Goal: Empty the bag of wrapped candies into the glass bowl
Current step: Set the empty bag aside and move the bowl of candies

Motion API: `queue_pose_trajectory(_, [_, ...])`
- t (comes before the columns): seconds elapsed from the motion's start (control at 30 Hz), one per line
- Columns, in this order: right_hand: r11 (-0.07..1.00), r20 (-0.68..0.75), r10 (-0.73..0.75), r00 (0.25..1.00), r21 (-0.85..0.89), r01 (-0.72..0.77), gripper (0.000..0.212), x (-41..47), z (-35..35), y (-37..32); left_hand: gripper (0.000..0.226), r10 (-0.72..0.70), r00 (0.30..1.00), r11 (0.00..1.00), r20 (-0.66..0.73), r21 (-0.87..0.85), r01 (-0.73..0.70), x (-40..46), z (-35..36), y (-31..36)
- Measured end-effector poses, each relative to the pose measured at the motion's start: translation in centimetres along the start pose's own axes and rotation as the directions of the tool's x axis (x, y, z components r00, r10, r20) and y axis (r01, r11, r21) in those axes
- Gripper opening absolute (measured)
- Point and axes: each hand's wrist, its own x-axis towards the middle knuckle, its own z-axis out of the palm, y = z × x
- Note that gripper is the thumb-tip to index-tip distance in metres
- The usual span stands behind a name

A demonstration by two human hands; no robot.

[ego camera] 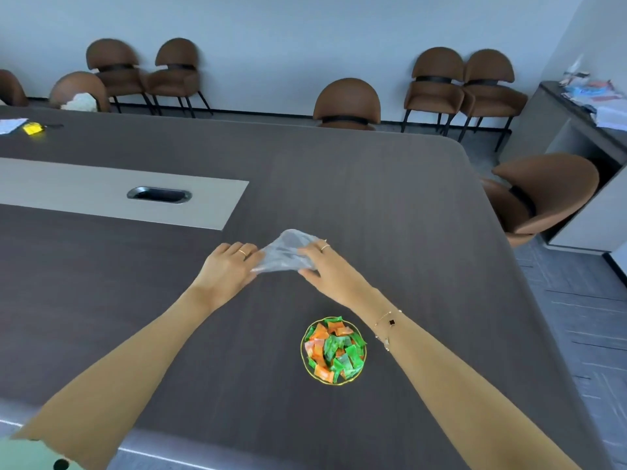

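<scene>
A clear plastic bag point(286, 251) lies crumpled and looks empty on the dark table point(390, 205), beyond the bowl. My left hand point(228, 269) pinches its left edge and my right hand point(324, 266) grips its right side. The glass bowl point(303, 354) with a gold rim stands nearer to me, below my right forearm. It is heaped with green and orange wrapped candies point(334, 349).
A pale inlay strip with a cable slot point(159, 195) crosses the table at left. A yellow item point(33, 128) and papers lie at the far left. Brown chairs point(346, 103) line the far edge and wall. One more chair point(543, 195) and a counter stand at right.
</scene>
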Motion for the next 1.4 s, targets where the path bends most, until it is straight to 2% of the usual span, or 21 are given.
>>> queue_pose_trajectory(0.07, [1.000, 0.079, 0.022, 0.997, 0.000, -0.022, 0.040, -0.9, 4.0, 0.0, 0.036, -0.028, 0.997, 0.998, 0.067, -0.046, 0.031, -2.6, 2.5, 0.2])
queue_pose_trajectory(0.2, [0.997, 0.182, 0.029, 0.983, -0.077, -0.015, 0.037, -3.4, 11.6, -0.1, 0.047, -0.086, 0.939, 0.988, 0.334, -0.094, 0.124, -7.0, 7.5, 1.4])
queue_pose_trajectory(0.3, [0.990, 0.261, 0.011, 0.965, -0.140, 0.026, 0.033, -5.3, 15.8, -0.1, 0.054, -0.088, 0.857, 0.985, 0.507, -0.081, 0.149, -10.4, 11.0, 2.4])
queue_pose_trajectory(0.47, [0.972, 0.391, 0.021, 0.920, -0.224, 0.073, 0.036, -7.9, 20.8, -0.5, 0.052, -0.125, 0.726, 0.986, 0.676, 0.003, 0.166, -15.2, 14.5, 3.9])
queue_pose_trajectory(0.53, [0.960, 0.404, 0.034, 0.914, -0.269, 0.083, 0.039, -8.1, 21.9, -0.7, 0.052, -0.146, 0.652, 0.985, 0.744, 0.046, 0.168, -16.2, 14.9, 4.3])
queue_pose_trajectory(0.57, [0.960, 0.408, 0.039, 0.912, -0.269, 0.079, 0.039, -8.0, 22.3, -0.9, 0.053, -0.166, 0.630, 0.981, 0.759, 0.063, 0.184, -16.5, 14.8, 4.6])
queue_pose_trajectory(0.67, [0.962, 0.388, 0.046, 0.921, -0.265, 0.064, 0.040, -8.0, 23.1, -1.2, 0.062, -0.176, 0.637, 0.980, 0.751, 0.075, 0.182, -16.8, 15.1, 5.1])
queue_pose_trajectory(0.93, [0.975, 0.417, 0.065, 0.907, -0.220, 0.032, 0.045, -7.5, 22.4, -1.2, 0.063, -0.216, 0.537, 0.954, 0.816, 0.060, 0.293, -15.7, 15.0, 4.7])
queue_pose_trajectory(1.17, [0.980, 0.444, 0.031, 0.895, -0.191, 0.061, 0.053, -7.1, 21.6, -1.2, 0.068, -0.183, 0.432, 0.950, 0.883, 0.047, 0.308, -14.7, 14.1, 4.8])
queue_pose_trajectory(1.3, [0.991, 0.327, -0.003, 0.945, -0.128, 0.048, 0.050, -6.8, 19.7, -1.2, 0.073, -0.144, 0.438, 0.956, 0.887, 0.010, 0.293, -13.8, 12.4, 4.2])
queue_pose_trajectory(1.4, [0.997, 0.175, 0.030, 0.984, -0.068, -0.018, 0.042, -6.7, 17.3, 0.2, 0.060, -0.177, 0.516, 0.944, 0.838, -0.003, 0.329, -12.1, 10.9, 4.0])
